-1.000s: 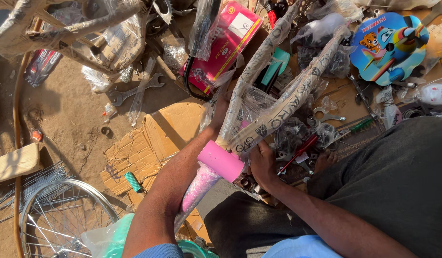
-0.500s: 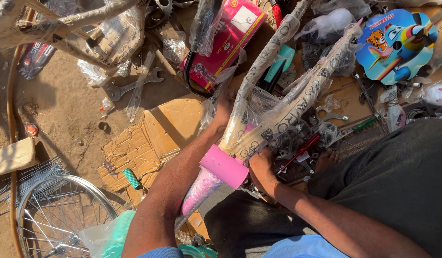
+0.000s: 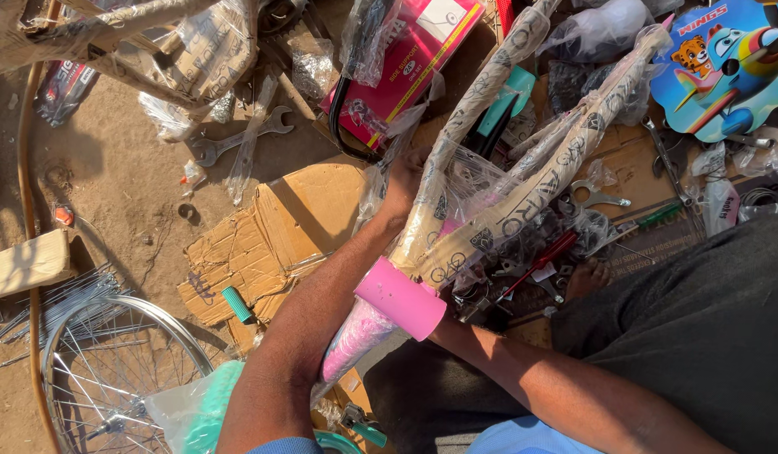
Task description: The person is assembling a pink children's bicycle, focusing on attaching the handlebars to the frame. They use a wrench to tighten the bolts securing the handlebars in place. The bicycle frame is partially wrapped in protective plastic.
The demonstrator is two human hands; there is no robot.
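Two hands are on a pink bike frame (image 3: pixel 380 324) wrapped in brown paper and clear plastic, sitting dead centre of the view with its tubes fanning out toward 1 o'clock. Left hand (image 3: pixel 403 187) is up around 12 o'clock from the pink head tube (image 3: pixel 400 298), pressed against the wrapped tube (image 3: pixel 464 126) and the loose plastic there; its fingers are tucked behind the wrapping, so can't tell if they're curled shut or spread. Right hand (image 3: pixel 456 315) is just at 3 o'clock of the head tube, mostly buried under it, fingers hidden too, so no idea how they're set. At 9 o'clock from the frame there's a torn piece of cardboard (image 3: pixel 271 235) flat on the dirt ground (image 3: pixel 111 185), with a small teal grip (image 3: pixel 236 304) at its lower edge. Spoked wheel (image 3: pixel 111 378) sits at 8 o'clock. A couple of wrenches (image 3: pixel 237 143) lie at 11 o'clock, near a red box (image 3: pixel 410 67). Way up at 2 o'clock is a blue cartoon plate (image 3: pixel 725 67) with a plane and a tiger on it. A red-handled tool (image 3: pixel 540 262) lies in the clutter at 3 o'clock.
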